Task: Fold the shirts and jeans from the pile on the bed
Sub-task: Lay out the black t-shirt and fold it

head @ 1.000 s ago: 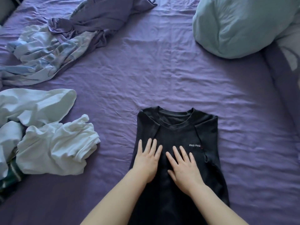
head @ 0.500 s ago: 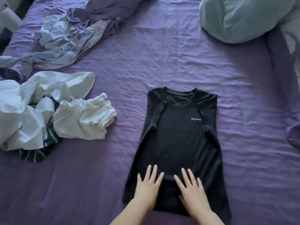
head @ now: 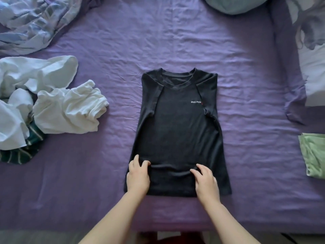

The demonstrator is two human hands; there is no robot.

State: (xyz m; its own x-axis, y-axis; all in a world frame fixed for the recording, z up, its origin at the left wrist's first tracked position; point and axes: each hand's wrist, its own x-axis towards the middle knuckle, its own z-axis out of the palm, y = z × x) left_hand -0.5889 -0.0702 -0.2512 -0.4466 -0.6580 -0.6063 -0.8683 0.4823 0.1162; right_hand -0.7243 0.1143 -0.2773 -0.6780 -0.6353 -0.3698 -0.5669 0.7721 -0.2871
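A black shirt (head: 177, 124) with a small white logo lies flat on the purple bed sheet (head: 246, 95), collar away from me, both sleeves folded inward. My left hand (head: 138, 175) pinches the fabric near the hem on the left side, fingers curled. My right hand (head: 205, 180) pinches the fabric near the hem on the right side. A small ridge of cloth is bunched between the two hands. The pile of white garments (head: 52, 106) with a green striped piece (head: 21, 152) under it sits to the left.
A crumpled pale blue and purple blanket (head: 35, 20) lies at the back left. A teal pillow (head: 233, 4) is at the back. A folded light green garment (head: 314, 155) rests at the right edge. The bed's near edge runs just below the shirt's hem.
Both hands slid down the shirt from chest to hem. Their flat fingers have curled and gathered the fabric near the hem. The view shifted back, showing the green garment.
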